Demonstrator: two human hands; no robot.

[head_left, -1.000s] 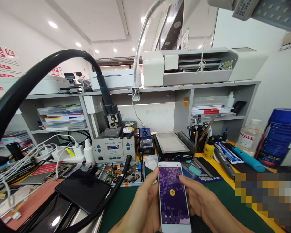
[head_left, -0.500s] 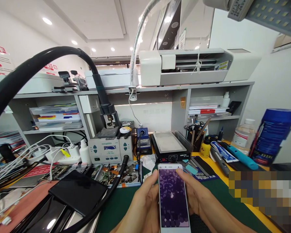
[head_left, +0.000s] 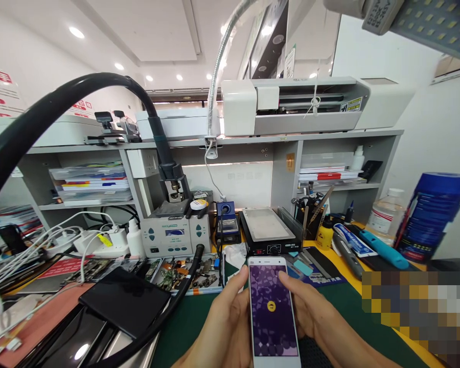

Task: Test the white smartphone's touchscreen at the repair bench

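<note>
A white smartphone (head_left: 273, 327) stands tilted between my two hands, its lit screen showing a purple pattern with a small yellow icon in the middle. My left hand (head_left: 228, 322) grips its left edge, thumb along the side and fingers behind. On the other side, my right hand (head_left: 314, 312) is closed around the right edge, with the thumb over the upper right of the screen. The fingers behind the phone are mostly hidden. Below lies a dark green mat (head_left: 191, 317).
A hot-air station (head_left: 174, 237) and a tray of small circuit boards (head_left: 187, 271) stand left of my hands. A heating plate (head_left: 270, 230) sits behind the phone. Dark flat devices (head_left: 124, 301) and a thick black hose (head_left: 153, 332) lie at left; bottles and tools line the right.
A yellow icon has appeared on the phone's screen. The phone has shifted slightly up and left, and my right thumb has moved slightly down its edge.
</note>
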